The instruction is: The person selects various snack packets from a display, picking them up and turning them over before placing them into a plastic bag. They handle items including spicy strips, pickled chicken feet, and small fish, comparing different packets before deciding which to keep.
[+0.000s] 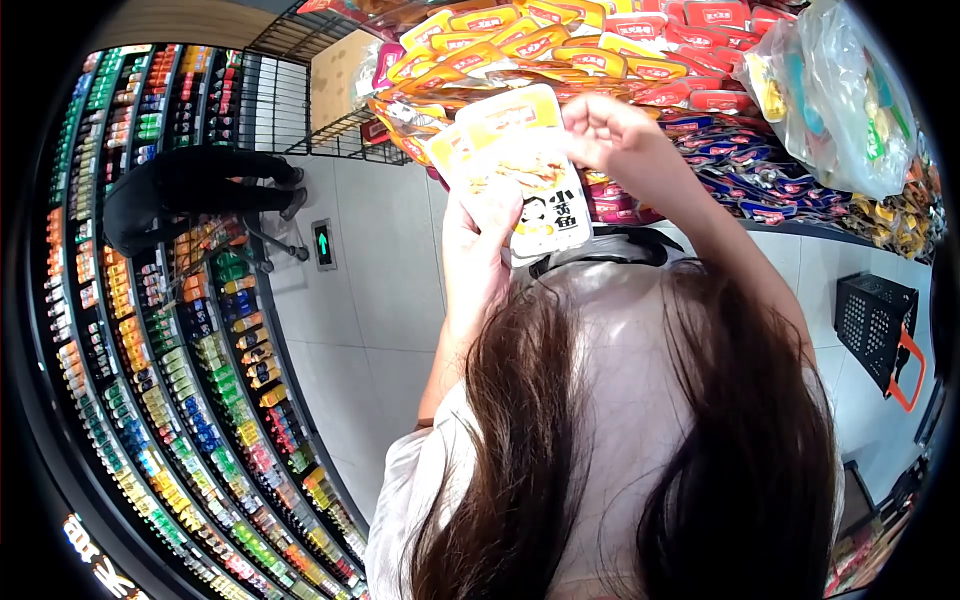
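My left hand [487, 232] is closed on the lower left of a white and yellow snack packet [548, 215], with the thumb across its front. The packet carries a cartoon face, dark Chinese lettering and a picture of food. At least one more yellow-edged packet shows behind it, in the same grip. My right hand [615, 140] is beside the packet's upper right edge, its fingers loosely bent and apart; whether a fingertip touches the edge cannot be made out. Just beyond both hands lies a heap of yellow snack packets [490, 45].
Red packets [690, 60] and dark blue packets [745, 165] fill the display, with a clear plastic bag [840, 100] on its right. A black basket [872, 322] with an orange handle stands right. Left, a person [200, 195] bends by drink shelves [180, 380]; a wire rack [280, 95] stands behind.
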`<state>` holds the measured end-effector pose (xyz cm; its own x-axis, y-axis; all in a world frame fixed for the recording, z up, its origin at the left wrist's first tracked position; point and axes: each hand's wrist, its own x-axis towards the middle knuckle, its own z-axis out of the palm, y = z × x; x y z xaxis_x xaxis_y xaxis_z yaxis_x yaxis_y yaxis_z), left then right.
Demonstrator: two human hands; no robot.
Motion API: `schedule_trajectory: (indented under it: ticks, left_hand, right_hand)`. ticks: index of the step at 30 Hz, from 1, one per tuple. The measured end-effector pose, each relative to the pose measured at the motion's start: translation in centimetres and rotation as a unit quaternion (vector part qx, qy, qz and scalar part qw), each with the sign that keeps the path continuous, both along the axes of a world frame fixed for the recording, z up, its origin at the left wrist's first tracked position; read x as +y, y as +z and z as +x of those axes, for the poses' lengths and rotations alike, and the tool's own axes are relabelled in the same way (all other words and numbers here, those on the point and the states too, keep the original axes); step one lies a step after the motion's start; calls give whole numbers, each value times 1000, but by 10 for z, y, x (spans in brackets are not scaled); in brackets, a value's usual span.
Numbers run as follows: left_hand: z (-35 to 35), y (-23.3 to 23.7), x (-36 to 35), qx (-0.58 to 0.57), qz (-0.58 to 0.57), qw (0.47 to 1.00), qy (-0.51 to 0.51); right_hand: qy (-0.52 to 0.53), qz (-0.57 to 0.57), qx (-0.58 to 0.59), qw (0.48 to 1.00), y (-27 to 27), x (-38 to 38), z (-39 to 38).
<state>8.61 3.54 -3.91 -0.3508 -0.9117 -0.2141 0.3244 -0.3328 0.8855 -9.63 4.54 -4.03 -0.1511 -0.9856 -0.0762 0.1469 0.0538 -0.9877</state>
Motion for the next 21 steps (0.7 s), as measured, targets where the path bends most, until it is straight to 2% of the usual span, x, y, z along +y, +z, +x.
schedule_trajectory:
  ticks: [2,3,6,9,15,21]
  left_hand:
    - [-2,1,-2,10,8,1000,4]
    - [-2,1,-2,9,8,1000,4]
    - [-3,1,-5,23,20,999,-11]
    - [-3,1,-5,22,34,999,-18]
    - [-4,6,-2,33,48,998,-12]
    - [-4,11,2,63,80,995,-17]
  right_hand:
    - [71,-17,156,985,-2,6,-3]
    - [79,5,115,990,-8,7,-1]
    - [89,5,92,992,-12,5,-5]
    - [68,-43,114,990,-16,6,-4]
    - [67,-36,169,983,-6,11,-5]
    - [64,-61,147,985,-2,14,-5]
